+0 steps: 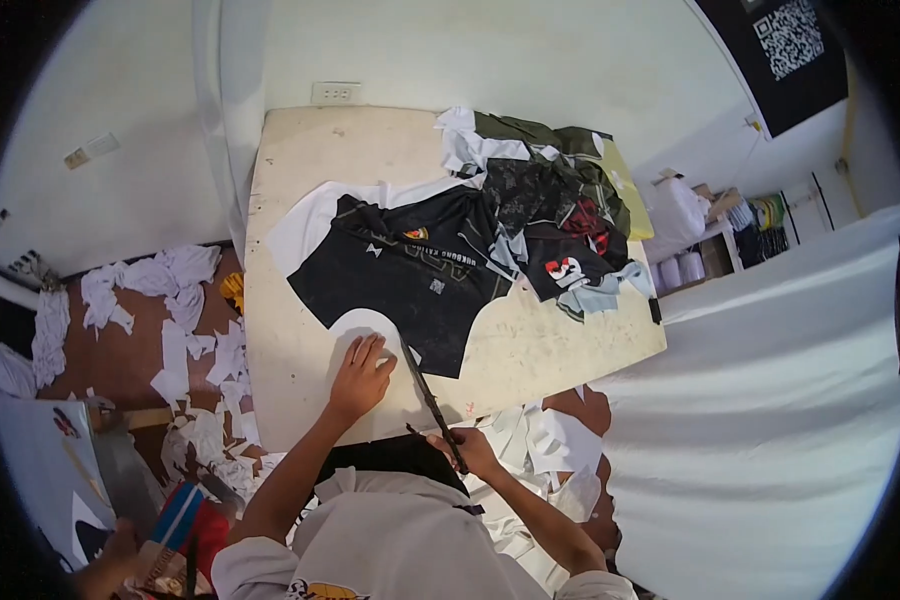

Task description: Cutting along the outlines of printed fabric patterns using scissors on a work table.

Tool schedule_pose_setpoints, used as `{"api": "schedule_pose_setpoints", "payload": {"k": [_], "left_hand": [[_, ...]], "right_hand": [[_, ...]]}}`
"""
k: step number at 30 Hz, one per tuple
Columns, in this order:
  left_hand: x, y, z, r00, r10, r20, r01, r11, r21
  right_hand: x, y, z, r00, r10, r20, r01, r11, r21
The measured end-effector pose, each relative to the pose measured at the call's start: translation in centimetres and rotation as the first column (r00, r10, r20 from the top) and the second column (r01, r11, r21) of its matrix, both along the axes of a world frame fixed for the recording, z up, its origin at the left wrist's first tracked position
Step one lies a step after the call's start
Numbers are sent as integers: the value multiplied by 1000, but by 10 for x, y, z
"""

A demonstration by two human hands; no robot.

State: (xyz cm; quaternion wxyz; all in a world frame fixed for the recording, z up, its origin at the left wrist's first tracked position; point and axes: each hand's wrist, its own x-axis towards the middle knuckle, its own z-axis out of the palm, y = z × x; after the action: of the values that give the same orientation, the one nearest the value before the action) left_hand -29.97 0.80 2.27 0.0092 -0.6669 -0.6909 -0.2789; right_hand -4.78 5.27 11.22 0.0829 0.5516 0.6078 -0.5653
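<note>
A black printed fabric panel (370, 275), shaped like a shirt piece, lies across the middle of the table (310, 150). White fabric (315, 205) shows along its far left edge, and more white curves round its near edge. My left hand (363, 372) rests flat there, its fingers stretched out on the white part. Long dark scissors (428, 398) are held in my right hand (470, 450) at the table's near edge. Their blades point away from me, with the tip at the panel's curved near edge. I cannot tell how far the blades are apart.
Dark, camouflage and red fabric pieces (570, 215) are heaped at the table's far right. White scraps (170, 285) litter the floor on the left. A white curtain (760, 400) hangs on the right. At lower left another person's hand (120, 545) is visible.
</note>
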Motion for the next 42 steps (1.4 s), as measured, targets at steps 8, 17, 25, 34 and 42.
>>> {"api": "schedule_pose_setpoints", "payload": {"k": [8, 17, 25, 34, 42], "left_hand": [[3, -1, 13, 1000, 11, 8, -10, 995, -99], [5, 0, 7, 999, 38, -21, -40, 993, -113], [5, 2, 9, 998, 30, -52, -36, 993, -114], [6, -2, 8, 998, 53, -40, -58, 989, -137], [6, 1, 18, 992, 77, -99, -82, 996, -42]], "right_hand": [[28, 56, -12, 951, 296, 91, -298, 955, 7], [4, 91, -5, 955, 288, -69, -296, 939, -175], [10, 116, -33, 890, 457, -8, -457, 889, -27], [-7, 155, 2, 838, 538, 88, -532, 843, -83], [-11, 200, -2, 790, 609, 67, -594, 789, -157]]}}
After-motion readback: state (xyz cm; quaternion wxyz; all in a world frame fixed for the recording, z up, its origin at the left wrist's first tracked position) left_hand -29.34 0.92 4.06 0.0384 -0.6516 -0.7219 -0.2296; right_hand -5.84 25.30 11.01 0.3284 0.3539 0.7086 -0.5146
